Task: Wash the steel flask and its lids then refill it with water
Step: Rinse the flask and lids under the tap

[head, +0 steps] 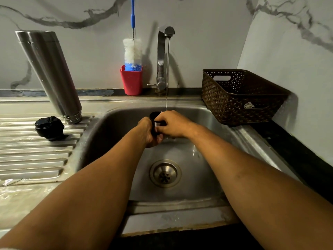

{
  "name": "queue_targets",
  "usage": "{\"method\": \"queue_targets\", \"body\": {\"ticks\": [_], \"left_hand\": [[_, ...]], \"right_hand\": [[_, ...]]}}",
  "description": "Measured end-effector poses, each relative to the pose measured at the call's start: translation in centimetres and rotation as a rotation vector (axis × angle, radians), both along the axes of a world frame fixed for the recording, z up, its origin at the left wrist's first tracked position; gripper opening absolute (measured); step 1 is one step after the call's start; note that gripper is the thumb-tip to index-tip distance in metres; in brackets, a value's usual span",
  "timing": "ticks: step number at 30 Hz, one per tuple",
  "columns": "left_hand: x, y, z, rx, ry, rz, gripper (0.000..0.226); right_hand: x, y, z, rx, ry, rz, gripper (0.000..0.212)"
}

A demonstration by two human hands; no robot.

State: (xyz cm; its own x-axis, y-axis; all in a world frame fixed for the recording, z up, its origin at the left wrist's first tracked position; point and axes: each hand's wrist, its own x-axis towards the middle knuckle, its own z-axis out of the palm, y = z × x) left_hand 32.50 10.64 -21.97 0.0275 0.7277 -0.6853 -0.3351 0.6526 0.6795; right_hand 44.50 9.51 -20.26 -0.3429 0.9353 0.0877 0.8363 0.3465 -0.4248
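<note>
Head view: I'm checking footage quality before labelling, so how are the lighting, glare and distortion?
Head view: dim, warm light; the steel flask and brown basket bow outward from wide-angle distortion; the tap throws a soft shadow on the wall; glare streaks the sink rim; the dark lid between both hands is hard to make out.

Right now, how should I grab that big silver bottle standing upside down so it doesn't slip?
Wrap a hand around the middle of the steel flask, coming from its sink-facing side. It stands mouth-down on the ribbed draining board, and its body is a smooth, wet-looking cylinder, so the top offers no hold. The narrow threaded neck at the bottom looks too small to steady it. The black lid sits close by, so lift straight up.
</note>
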Motion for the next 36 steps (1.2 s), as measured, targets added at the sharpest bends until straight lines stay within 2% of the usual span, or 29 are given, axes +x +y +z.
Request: {"method": "queue_targets", "body": {"ticks": [4, 6, 9, 11, 13, 16, 19, 22, 24, 26, 28, 30, 33, 36], "left_hand": [[-0.1, 0.1, -0.3, 0.013, 0.013, -0.029, 0.041], [0.1, 0.3, -0.3, 0.077, -0.061, -0.074, 0.044], [0.4, 0.5, 0.0, 0.191, -0.202, -0.132, 0.05], [0.5, 0.8, 0.0, 0.225, -0.186, -0.145, 0.058], [0.4, 0.9, -0.3, 0.184, -0.123, -0.16, 0.071], [0.2, 0.8, -0.9, 0.074, -0.042, -0.139, 0.072], [0.8, 0.3, -0.3, 0.145, -0.103, -0.179, 0.06], [0.7, 0.3, 0.4, 0.229, -0.214, -0.16, 0.049], [0.4, 0.7, 0.1, 0.196, -0.18, -0.168, 0.054], [0.3, 0.6, -0.4, 0.124, -0.107, -0.169, 0.065], [0.3, 0.6, -0.6, 0.108, -0.055, -0.18, 0.072], [0.8, 0.6, -0.4, 0.168, -0.087, -0.199, 0.065], [1.0, 0.4, 0.5, 0.276, -0.22, -0.165, 0.05], [0.9, 0.7, 0.4, 0.276, -0.17, -0.194, 0.058]], "right_hand": [[0.0, -0.2, 0.3, 0.07, -0.118, -0.09, 0.017], [-0.2, -0.3, 0.3, 0.116, -0.18, -0.148, 0.018], [-0.5, 0.0, 0.1, 0.09, -0.044, -0.189, 0.018], [-0.4, 0.2, 0.3, -0.009, 0.176, -0.154, 0.017], [0.0, -0.3, 0.6, -0.136, 0.287, -0.113, 0.013], [0.2, -0.5, 0.7, -0.131, 0.17, -0.153, 0.017], [-0.1, 0.2, 0.7, 0.087, 0.043, -0.276, 0.032], [-0.1, 0.2, 0.7, 0.02, 0.19, -0.241, 0.025], [0.3, -0.3, 1.0, -0.101, 0.254, -0.159, 0.012], [0.6, -0.8, 1.0, -0.149, 0.212, -0.135, 0.009], [0.4, -0.6, 0.9, -0.102, 0.123, -0.176, 0.015], [0.1, -0.1, 0.8, 0.028, 0.066, -0.259, 0.029], [-0.2, 0.5, 0.9, 0.112, 0.182, -0.309, 0.037], [0.0, -0.1, 1.3, -0.107, 0.284, -0.167, 0.02]]}}
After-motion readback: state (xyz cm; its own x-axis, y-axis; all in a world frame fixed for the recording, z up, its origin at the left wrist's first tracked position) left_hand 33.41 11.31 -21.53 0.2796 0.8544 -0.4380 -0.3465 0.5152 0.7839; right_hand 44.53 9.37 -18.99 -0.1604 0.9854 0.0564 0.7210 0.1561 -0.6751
